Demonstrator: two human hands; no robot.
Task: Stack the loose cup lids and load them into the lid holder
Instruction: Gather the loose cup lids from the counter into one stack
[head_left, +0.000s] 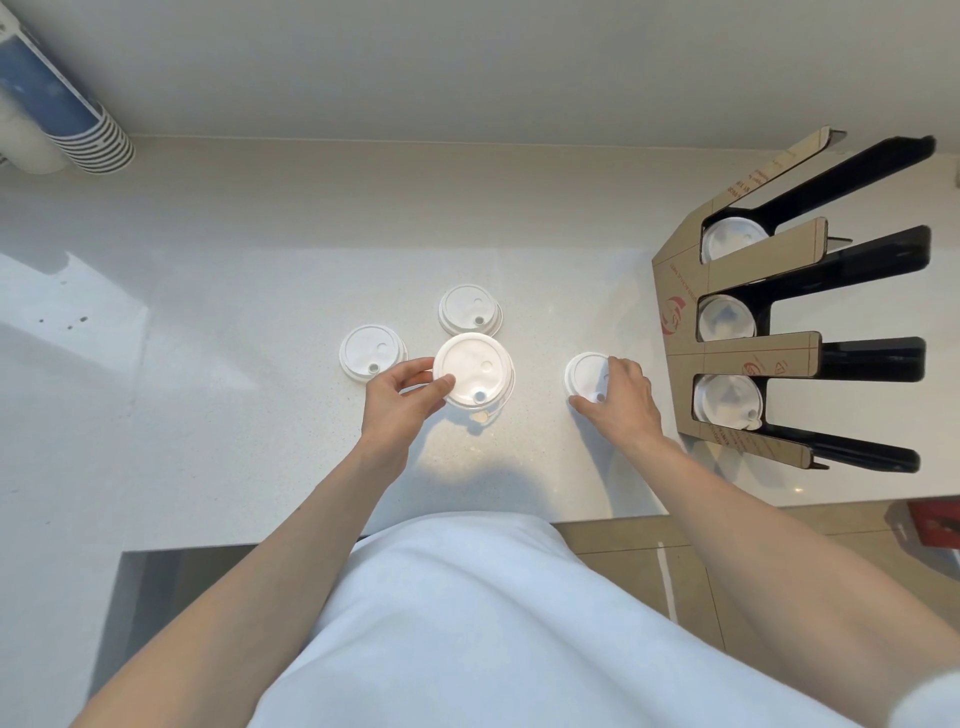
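Pinching the rim of the large lid (474, 370), my left hand (402, 397) has thumb and forefinger closed on its near-left edge, and the lid sits lifted over another lid whose tab peeks out just below it. My right hand (621, 400) is cupped over the right lid (586, 375), fingers curled down on its right side and thumb at its near edge; I cannot tell whether it has a true grip or only rests there.

Both forearms reach forward from the bottom of the view, bare, angling inward toward the middle of the white counter (234, 364). The left wrist bends slightly right; the right wrist is nearly straight.

Two more loose lids lie flat — the left lid (371, 353) just beside my left fingertips, and the far lid (470, 307) touching or nearly touching the back rim of the large one. The cardboard lid holder (685, 312) stands well to the right of my right hand, its three slots each showing white lids at the bottom. Open counter stretches between the right lid and the holder. A sleeve of stacked paper cups (88, 130) hangs at the far left corner, well apart. The counter's near edge runs just under my elbows.
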